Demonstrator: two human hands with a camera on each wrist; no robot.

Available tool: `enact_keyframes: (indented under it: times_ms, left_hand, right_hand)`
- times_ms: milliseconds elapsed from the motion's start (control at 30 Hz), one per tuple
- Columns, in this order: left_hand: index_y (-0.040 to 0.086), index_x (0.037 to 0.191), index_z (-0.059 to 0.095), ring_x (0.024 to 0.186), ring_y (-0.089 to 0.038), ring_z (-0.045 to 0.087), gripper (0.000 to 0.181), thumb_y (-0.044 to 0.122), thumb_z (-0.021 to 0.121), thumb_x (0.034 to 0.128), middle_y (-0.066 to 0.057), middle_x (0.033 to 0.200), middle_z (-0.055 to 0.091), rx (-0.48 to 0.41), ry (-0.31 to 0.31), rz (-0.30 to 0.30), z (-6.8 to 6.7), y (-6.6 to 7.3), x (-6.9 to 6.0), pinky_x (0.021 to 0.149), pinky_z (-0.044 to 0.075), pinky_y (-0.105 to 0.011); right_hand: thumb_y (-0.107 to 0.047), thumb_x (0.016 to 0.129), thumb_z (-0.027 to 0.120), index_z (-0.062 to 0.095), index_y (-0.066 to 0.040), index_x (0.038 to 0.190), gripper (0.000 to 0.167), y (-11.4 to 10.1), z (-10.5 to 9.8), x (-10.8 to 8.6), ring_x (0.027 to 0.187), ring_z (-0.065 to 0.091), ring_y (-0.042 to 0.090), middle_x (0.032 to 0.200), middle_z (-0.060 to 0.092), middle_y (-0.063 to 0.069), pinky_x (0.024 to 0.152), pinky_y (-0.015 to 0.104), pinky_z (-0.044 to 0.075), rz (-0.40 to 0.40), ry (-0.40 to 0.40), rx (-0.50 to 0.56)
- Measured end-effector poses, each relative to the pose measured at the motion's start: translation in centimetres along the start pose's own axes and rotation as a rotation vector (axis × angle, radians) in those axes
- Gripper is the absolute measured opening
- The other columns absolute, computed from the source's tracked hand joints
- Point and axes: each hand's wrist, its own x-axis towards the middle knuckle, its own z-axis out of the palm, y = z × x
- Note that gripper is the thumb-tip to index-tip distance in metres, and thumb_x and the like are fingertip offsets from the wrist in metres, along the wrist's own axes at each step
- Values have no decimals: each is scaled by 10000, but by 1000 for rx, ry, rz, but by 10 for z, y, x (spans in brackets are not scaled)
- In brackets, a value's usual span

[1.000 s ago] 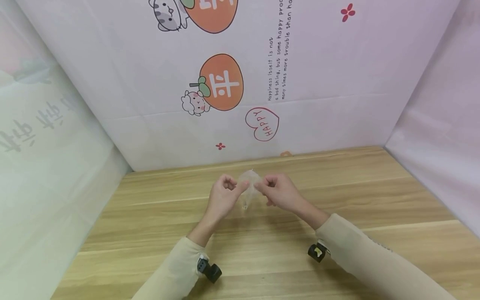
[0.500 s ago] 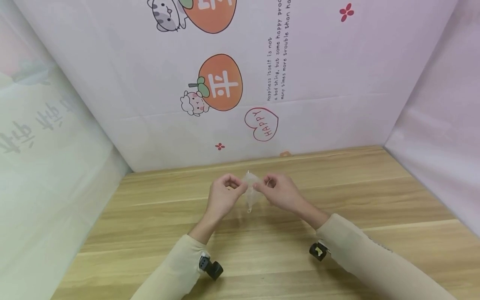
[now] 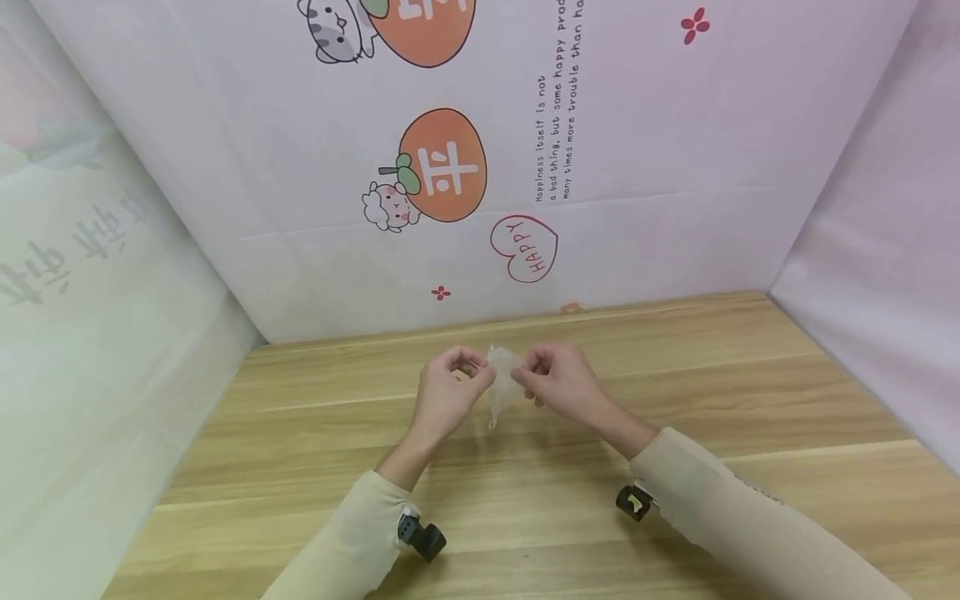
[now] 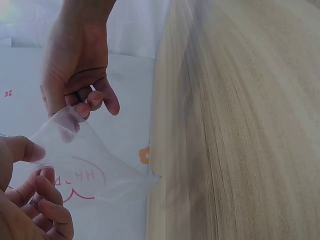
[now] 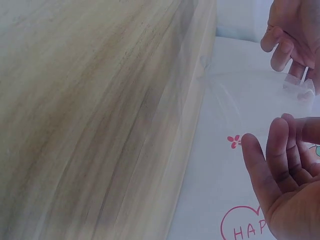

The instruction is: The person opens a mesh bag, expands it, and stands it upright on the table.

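A small, thin, see-through whitish bag point(image 3: 503, 385) is held up above the table between both hands, with a little loop or tip at its upper and lower ends. My left hand point(image 3: 447, 385) pinches its left edge between thumb and fingers. On the other side, my right hand point(image 3: 561, 385) pinches the right edge. The left wrist view shows the bag point(image 4: 92, 160) stretched out and narrowing to a point, with the wall print visible through it. In the right wrist view the bag point(image 5: 265, 92) is faint, and my right hand's outer fingers are spread loosely.
A wood-grain table point(image 3: 360, 467) lies under the hands. Behind it stands a white printed cloth wall point(image 3: 637, 150), with further cloth walls at left point(image 3: 97, 375) and right point(image 3: 885, 250). Small black cameras point(image 3: 423, 537) are strapped to both sleeves.
The bag has turned and shifted between the fingers, its loops moving slightly left over the last half second. My right fingertips have drawn a little to the right; the left hand barely moves.
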Motion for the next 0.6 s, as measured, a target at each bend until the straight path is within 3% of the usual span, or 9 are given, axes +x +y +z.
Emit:
enact_keyframes:
  times_ms: [133, 267, 467, 600]
  left_hand:
    - [98, 851, 712, 741, -166, 582, 135, 207, 791, 859, 3, 760, 644, 19, 16, 17, 0, 0, 0, 641, 462, -289]
    - [92, 831, 717, 708, -162, 576, 101, 165, 777, 867, 10, 753, 649, 43, 24, 45, 0, 1, -1, 590, 459, -259]
    - [93, 823, 711, 529, -92, 474, 67, 113, 764, 858, 18, 720, 638, 78, 21, 70, 1, 2, -2, 444, 371, -214]
    - [82, 826, 717, 488, -67, 438, 45, 92, 759, 837, 17, 708, 634, 97, 19, 96, 2, 4, -2, 420, 347, -214]
  right_hand:
    - [-70, 911, 713, 604, -63, 733, 209, 0, 0, 0, 485, 555, 139, 583, 615, 26, 424, 234, 432, 1, -4, -3]
    - [-119, 902, 730, 591, -82, 725, 228, 2, 0, 1, 461, 471, 112, 557, 565, 3, 409, 217, 355, 2, -3, -35]
    - [-272, 890, 765, 642, -97, 941, 220, 1, 0, 2, 611, 559, 166, 726, 612, 17, 506, 306, 479, -36, 47, -115]
    - [-210, 926, 730, 668, -98, 973, 136, -2, 0, 2, 630, 569, 174, 733, 621, 9, 509, 305, 486, -69, 88, -122]
